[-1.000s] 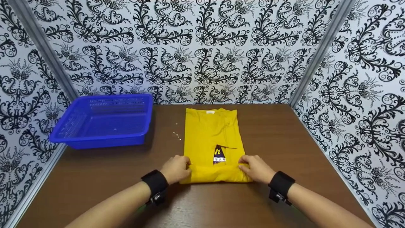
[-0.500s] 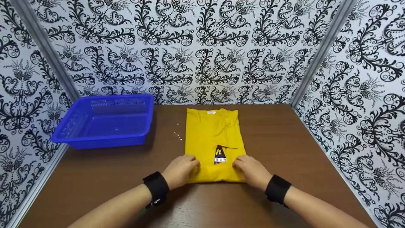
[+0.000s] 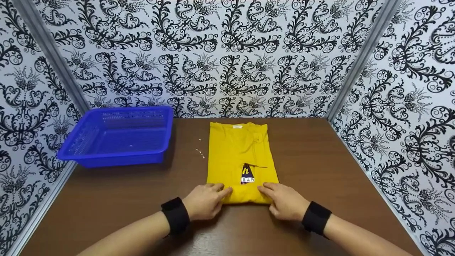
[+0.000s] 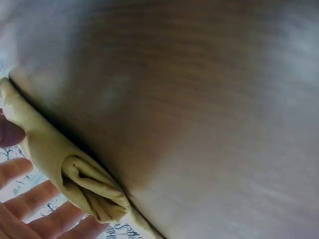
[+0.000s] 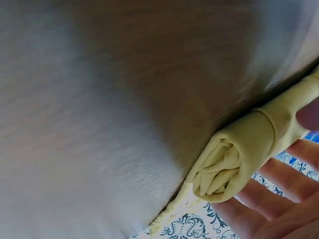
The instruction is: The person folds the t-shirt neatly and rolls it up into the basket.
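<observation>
Through my head view I have a yellow garment (image 3: 231, 149) of soft, lightly creased cloth, lying as a long panel on the glossy brown tabletop (image 3: 320, 167), its 6 o'clock end turned into a plump roll (image 3: 245, 195). My wrist views show the roll's ends coiled in loose layers. A white tag (image 3: 237, 126) marks the 12 o'clock edge; a dark triangular print (image 3: 247, 172) lies toward 5 o'clock. At the garment's 9 o'clock stands a blue plastic basket (image 3: 117, 155) with perforated walls.

The left hand (image 3: 204, 202) is between the garment's 7 and 8 o'clock, the right hand (image 3: 287, 202) between 4 and 5, both angled inward. Their fingers (image 4: 35, 200) are extended and loosely spread, resting on the roll rather than closing around it. Each wrist wears a black strap (image 3: 175, 215).

The print breaks off at the roll, so I read only part of its lettering. Both forearms leave my head view low down. Each thumb is cut off in its wrist view, where the brown surface smears. I can't tell what the pale specks (image 3: 201, 153) beside the garment are.
</observation>
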The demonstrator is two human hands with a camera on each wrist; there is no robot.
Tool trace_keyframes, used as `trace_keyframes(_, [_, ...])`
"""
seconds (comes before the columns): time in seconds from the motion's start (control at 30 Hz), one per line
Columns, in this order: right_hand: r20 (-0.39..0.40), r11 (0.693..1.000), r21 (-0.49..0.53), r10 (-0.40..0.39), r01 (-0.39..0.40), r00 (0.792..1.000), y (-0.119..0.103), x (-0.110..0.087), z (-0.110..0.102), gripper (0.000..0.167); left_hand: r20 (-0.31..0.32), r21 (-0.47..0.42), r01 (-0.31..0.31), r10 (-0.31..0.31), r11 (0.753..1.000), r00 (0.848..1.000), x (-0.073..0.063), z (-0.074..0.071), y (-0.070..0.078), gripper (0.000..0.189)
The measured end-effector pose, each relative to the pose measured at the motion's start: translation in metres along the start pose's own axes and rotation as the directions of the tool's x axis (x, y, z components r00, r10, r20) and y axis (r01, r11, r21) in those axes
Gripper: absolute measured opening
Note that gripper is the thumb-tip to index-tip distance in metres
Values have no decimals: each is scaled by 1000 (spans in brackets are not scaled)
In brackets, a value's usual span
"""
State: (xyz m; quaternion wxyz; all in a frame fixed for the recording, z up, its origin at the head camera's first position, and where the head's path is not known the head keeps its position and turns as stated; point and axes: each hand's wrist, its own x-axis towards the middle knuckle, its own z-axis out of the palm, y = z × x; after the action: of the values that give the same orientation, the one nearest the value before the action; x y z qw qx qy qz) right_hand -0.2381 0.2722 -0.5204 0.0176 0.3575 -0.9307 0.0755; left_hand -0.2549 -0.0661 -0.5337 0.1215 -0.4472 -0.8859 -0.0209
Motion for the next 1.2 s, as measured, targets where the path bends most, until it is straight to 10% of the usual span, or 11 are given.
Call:
trace_keyframes(0.43, [29,996,-84,-41,43,999,4,3,5,55,103,19,17,-19,1000,995,7,-3,1,57])
trace_keyframes(0.97, [48,962,271,10,-23,999,7,4,-15,42,-15,-104,125,-128,987,992,9,-1,-1,17])
trace_keyframes(1.2, [70,932,359,29,-52,997,12,7,-22,37,28,-260,214,-215,942,976,13,-11,-1,15])
